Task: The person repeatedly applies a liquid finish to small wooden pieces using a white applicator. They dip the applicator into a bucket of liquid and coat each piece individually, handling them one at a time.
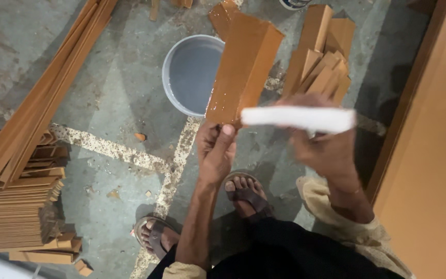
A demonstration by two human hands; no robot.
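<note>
My left hand (pixel 216 151) grips the near end of a short orange-brown wooden block (pixel 243 67), which slants up and away over the floor. Its upper face looks wet and shiny. My right hand (pixel 322 150) holds a white flat strip (pixel 298 118), blurred, lying crosswise against the block's near end. Just behind the block, on the floor, stands a grey round bucket (pixel 192 72) holding water.
A pile of short orange-brown offcuts (pixel 322 57) lies at the back right. Long strips (pixel 42 98) and a stack of thin boards (pixel 16 212) fill the left. A large orange-brown panel (pixel 429 155) stands at the right. My sandalled feet (pixel 246 196) are on the concrete floor.
</note>
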